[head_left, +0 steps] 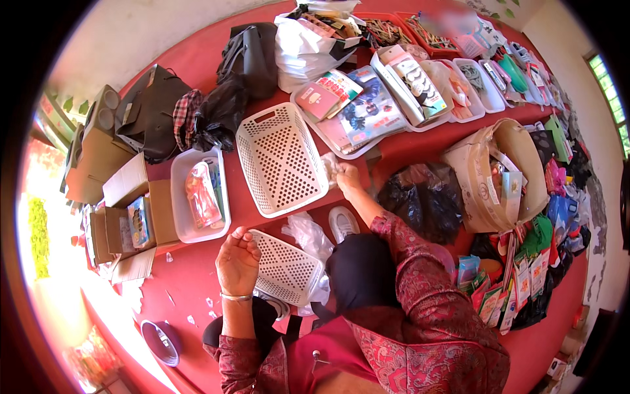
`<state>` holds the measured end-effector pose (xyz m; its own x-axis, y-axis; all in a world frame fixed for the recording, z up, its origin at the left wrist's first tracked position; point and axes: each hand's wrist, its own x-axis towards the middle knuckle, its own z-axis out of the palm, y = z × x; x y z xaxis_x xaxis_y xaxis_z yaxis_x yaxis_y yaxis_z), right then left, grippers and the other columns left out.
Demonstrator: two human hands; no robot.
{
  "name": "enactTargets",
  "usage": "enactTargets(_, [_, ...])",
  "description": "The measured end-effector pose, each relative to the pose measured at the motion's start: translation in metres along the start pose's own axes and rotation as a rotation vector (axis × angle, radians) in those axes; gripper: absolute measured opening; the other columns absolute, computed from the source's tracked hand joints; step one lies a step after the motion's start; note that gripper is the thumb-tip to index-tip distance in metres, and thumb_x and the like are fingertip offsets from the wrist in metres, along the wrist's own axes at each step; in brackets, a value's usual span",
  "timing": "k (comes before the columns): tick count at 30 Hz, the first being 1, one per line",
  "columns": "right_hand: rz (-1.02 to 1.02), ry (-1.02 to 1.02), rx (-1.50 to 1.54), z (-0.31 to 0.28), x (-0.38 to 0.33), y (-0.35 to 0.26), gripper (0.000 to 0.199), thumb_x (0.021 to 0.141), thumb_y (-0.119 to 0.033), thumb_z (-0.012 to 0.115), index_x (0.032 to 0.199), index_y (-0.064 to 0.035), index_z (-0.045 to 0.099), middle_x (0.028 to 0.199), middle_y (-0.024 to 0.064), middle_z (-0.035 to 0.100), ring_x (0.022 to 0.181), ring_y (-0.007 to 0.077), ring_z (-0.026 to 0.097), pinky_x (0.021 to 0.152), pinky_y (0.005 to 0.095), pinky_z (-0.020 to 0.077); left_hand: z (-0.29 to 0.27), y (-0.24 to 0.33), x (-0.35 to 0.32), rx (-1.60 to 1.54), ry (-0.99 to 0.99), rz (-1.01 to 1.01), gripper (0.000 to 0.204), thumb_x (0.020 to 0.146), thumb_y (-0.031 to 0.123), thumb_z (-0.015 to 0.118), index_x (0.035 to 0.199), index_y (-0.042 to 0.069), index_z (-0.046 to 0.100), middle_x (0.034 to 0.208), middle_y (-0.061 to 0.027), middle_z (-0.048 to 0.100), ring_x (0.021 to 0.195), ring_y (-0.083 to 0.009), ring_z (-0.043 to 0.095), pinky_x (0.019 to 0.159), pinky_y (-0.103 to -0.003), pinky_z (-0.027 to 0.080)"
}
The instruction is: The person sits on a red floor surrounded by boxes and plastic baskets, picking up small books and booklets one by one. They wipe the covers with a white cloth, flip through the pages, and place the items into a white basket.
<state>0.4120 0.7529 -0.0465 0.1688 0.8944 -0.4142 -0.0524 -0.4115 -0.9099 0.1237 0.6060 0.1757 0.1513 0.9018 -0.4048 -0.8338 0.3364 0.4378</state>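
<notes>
A white perforated plastic basket (283, 165) stands on the red-covered ledge ahead, its inside bare. At its right rim is my right hand (348, 177), closed round a crumpled pale cloth (331, 168). My left hand (238, 259) hangs palm up, fingers loosely curled, with nothing seen in it. Beside it, lower down, a second white perforated basket (283, 268) rests near my knees. A crumpled clear plastic bag (308, 235) lies between the two baskets.
A white tub (223, 190) with a pink package stands left, near open cardboard boxes (164, 210). Ahead right is a tray of books (361, 108). A black plastic bag (420, 200) and a large round carton (472, 184) sit right; a purple bucket (159, 341) stands lower left.
</notes>
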Motion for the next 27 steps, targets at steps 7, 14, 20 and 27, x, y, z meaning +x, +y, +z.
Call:
enactTargets(7, [-0.089, 0.086, 0.079, -0.002, -0.004, -0.016, 0.048, 0.068, -0.002, 0.066, 0.113, 0.002, 0.051, 0.103, 0.0089, 0.059, 0.092, 0.017, 0.055, 0.081, 0.0286, 0.0417, 0.006, -0.006, 0.004, 0.093, 0.037, -0.014, 0.022, 0.09, 0.019, 0.046, 0.1, 0.002, 0.055, 0.085, -0.0047, 0.057, 0.072, -0.0128, 0.053, 0.064, -0.024, 0.044])
enactTargets(14, [0.298, 0.094, 0.167, -0.008, -0.042, -0.033, 0.046, 0.072, -0.008, 0.065, 0.114, 0.0005, 0.046, 0.1, 0.0154, 0.058, 0.092, 0.0281, 0.058, 0.072, 0.0395, 0.0522, 0.007, -0.014, 0.0, 0.186, 0.07, -0.11, 0.021, 0.09, 0.02, 0.045, 0.097, 0.002, 0.054, 0.083, -0.0035, 0.056, 0.07, -0.0113, 0.051, 0.063, -0.023, 0.044])
enactTargets(20, [0.097, -0.141, 0.084, 0.012, -0.02, -0.026, 0.023, 0.077, 0.003, 0.049, 0.099, 0.0007, 0.055, 0.097, 0.0113, 0.06, 0.079, 0.0219, 0.062, 0.068, 0.0358, 0.055, 0.013, -0.021, -0.001, 0.321, 0.024, -0.174, 0.014, 0.09, 0.016, 0.045, 0.094, 0.004, 0.052, 0.082, -0.0032, 0.053, 0.072, -0.0103, 0.051, 0.064, -0.021, 0.044])
enactTargets(27, [0.175, -0.096, -0.786, -0.031, -0.048, -0.099, 0.024, 0.079, -0.02, 0.06, 0.08, 0.0038, 0.058, 0.068, 0.0103, 0.061, 0.066, 0.0172, 0.061, 0.052, 0.0294, 0.0492, 0.01, -0.019, -0.008, 0.387, 0.155, -0.178, 0.014, 0.087, 0.013, 0.047, 0.094, 0.002, 0.052, 0.082, -0.0041, 0.053, 0.071, -0.0108, 0.051, 0.064, -0.022, 0.044])
